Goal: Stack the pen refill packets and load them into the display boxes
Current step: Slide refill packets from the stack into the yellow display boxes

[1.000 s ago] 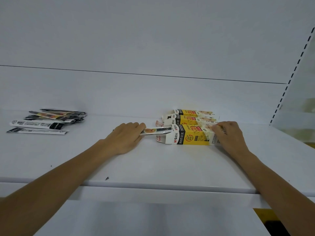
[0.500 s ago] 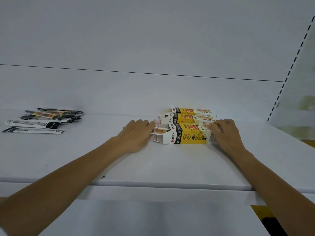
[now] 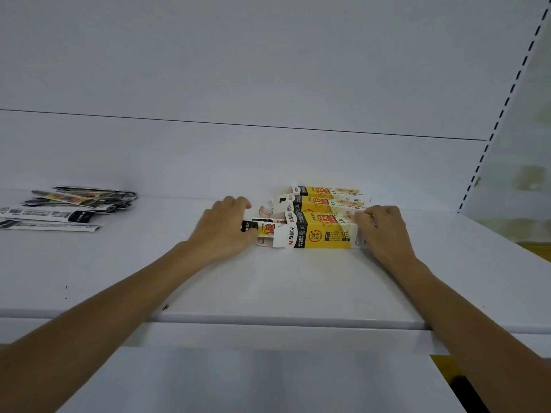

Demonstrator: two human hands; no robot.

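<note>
**Clerk:** Item one?

**Checker:** Refill packets (image 3: 263,229), one bundle, lying flat. The head is inside the open left end of the nearest display box (image 3: 319,234). The black-and-yellow tail sticks out past the flaps.

**Clerk:** Held how?

**Checker:** The left hand (image 3: 225,231) has its grip closed on the protruding tail, fingers curled over the top. It lines up with the box's long axis, which I judge suits a straight push inward. The right hand (image 3: 384,231) has its grip closed on the box's far end, fingers bent over the top edge. That looks like a brace, so the box cannot slide away from the push.

**Clerk:** Why is the box on its side?

**Checker:** Likely so that flat packets can go in level along the shelf (image 3: 298,281).

**Clerk:** Neighbours?

**Checker:** Two further display boxes (image 3: 326,201) lie parallel, just behind the first and touching or nearly so. There is no slack on that side.

**Clerk:** Stock remaining?

**Checker:** Loose packets (image 3: 74,204) lie fanned in a rough pile, well apart to the left and near the back panel (image 3: 268,162).

**Clerk:** Room to move?

**Checker:** There is bare shelf between the pile and the left hand, and bare shelf in front of the box up to the front edge under both forearms. To the right the shelf runs on to the slotted upright (image 3: 507,99), well clear of the right hand.
</note>
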